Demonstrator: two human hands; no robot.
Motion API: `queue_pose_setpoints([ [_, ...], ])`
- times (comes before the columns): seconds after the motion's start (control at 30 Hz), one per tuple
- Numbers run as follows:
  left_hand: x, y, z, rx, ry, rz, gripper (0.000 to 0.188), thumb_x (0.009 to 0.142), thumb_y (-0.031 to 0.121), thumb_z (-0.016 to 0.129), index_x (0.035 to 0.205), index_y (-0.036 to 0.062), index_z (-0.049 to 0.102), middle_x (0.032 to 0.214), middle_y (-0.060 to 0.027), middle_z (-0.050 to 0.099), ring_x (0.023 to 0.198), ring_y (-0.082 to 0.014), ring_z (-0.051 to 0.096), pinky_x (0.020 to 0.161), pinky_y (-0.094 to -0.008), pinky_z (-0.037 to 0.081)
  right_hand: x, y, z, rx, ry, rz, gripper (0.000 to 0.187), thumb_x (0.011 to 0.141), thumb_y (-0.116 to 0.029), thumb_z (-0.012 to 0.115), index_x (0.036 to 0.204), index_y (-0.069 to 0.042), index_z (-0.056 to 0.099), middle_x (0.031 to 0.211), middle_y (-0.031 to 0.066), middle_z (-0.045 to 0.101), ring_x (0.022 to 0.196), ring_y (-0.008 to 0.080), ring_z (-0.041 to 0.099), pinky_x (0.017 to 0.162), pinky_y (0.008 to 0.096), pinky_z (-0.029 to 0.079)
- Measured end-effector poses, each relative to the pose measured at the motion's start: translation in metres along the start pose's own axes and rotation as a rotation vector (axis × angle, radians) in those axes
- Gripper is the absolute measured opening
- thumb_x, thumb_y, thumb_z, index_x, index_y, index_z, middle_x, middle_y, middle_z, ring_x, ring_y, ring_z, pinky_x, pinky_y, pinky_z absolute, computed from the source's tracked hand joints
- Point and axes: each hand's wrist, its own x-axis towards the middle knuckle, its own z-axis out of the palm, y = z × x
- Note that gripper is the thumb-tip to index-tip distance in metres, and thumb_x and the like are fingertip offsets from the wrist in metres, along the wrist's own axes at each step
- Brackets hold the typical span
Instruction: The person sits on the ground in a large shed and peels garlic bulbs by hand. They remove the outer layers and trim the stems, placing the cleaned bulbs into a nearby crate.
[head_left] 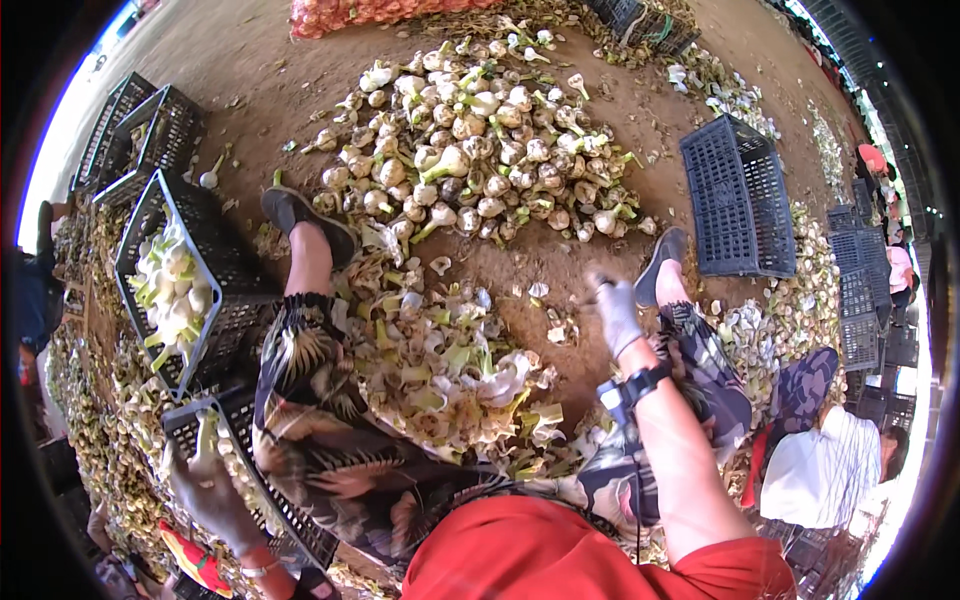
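Garlic (452, 162) lies beyond the outstretched right hand (616, 312).

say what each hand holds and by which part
Cannot be told: a pale garlic stalk shows at the left hand, grip unclear; the right hand is blurred at the fingertips.

A wide head-worn view looks steeply down.

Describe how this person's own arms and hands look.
The left hand and right hand wear pale grey gloves. The right wrist carries a black strap with a boxy device; the left, a thin pale band. The right sleeve is red and short.
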Motion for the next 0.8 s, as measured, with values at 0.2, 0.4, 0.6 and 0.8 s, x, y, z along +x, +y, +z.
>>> queue_pose_setpoints([
  [0.2, -0.014, 0.068, 0.052, 0.08, -0.031, 0.191, 0.05, 0.097, 0.018, 0.068, 0.144, 0.0047, 0.055, 0.138, -0.0178, 0.06, 0.131, -0.0313, 0.054, 0.112, -0.0461, 0.042, 0.168, -0.001, -0.053, -0.388, 0.337, -0.254, 0.057, 0.088, -0.025, 0.078, 0.137, -0.002, 0.06, 0.116, 0.0153, 0.071, 0.098, 0.0243, 0.068, 0.083, 0.0331, 0.053],
  [0.4, -0.036, 0.227, 0.151, -0.297, -0.679, 0.209, 0.05, 0.079, -0.003, 0.066, 0.128, -0.0024, 0.06, 0.12, -0.019, 0.061, 0.119, -0.0362, 0.055, 0.105, -0.0432, 0.045, 0.207, -0.004, -0.009, -0.602, 0.299, -0.364, 0.032, 0.086, -0.011, 0.07, 0.116, 0.001, 0.071, 0.107, 0.0204, 0.075, 0.099, 0.0258, 0.071, 0.09, 0.0347, 0.052],
  [0.6, -0.085, 0.254, 0.218, -0.621, -0.887, 0.144, 0.056, 0.083, 0.009, 0.073, 0.135, -0.0027, 0.054, 0.121, -0.0218, 0.06, 0.115, -0.0389, 0.059, 0.102, -0.043, 0.049, 0.134, 0.024, -0.024, -0.058, 0.031, -0.141, 0.025, 0.083, 0.012, 0.059, 0.091, -0.004, 0.075, 0.085, 0.0044, 0.074, 0.068, 0.0144, 0.066, 0.059, 0.0267, 0.05],
  [0.8, -0.108, 0.275, 0.212, -0.637, -0.809, 0.297, 0.07, 0.084, 0.013, 0.075, 0.144, -0.0028, 0.044, 0.132, -0.0249, 0.054, 0.123, -0.0398, 0.056, 0.104, -0.043, 0.047, -0.051, -0.027, 0.024, 0.054, -0.543, -0.089, 0.018, 0.088, 0.003, 0.068, 0.102, -0.004, 0.075, 0.103, 0.0067, 0.076, 0.085, 0.0141, 0.071, 0.078, 0.0282, 0.059],
])
